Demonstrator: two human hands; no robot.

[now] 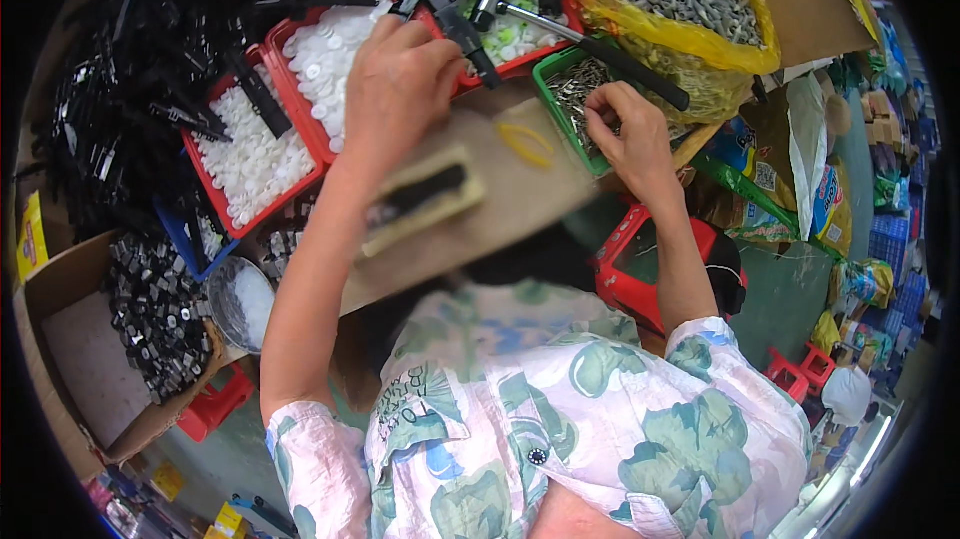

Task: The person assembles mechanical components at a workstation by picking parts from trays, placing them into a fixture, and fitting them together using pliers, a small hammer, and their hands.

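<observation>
My left hand (398, 79) is at the edge of the red bins, its fingers curled and their tips hidden. Just beyond it are dark plastic parts (465, 39). My right hand (632, 134) is over a green tray (548, 89) of small metal pins (578, 87), thumb and forefinger pinched; anything between them is too small to make out. Below my left hand, a pale block with a dark slot (425, 201) lies on the worktable (530, 201), blurred. Near it lies a thin yellow loop-shaped piece (525, 145). A hammer (590, 44) with a black handle rests across the containers beyond my right hand.
Red bins hold white caps (325, 64) and small white pieces (262, 154). Black plastic parts (110, 89) are heaped at far left. A yellow bag (690, 49) of metal pieces stands at far right. A cardboard box (70, 339) and a red stool (640, 269) flank me.
</observation>
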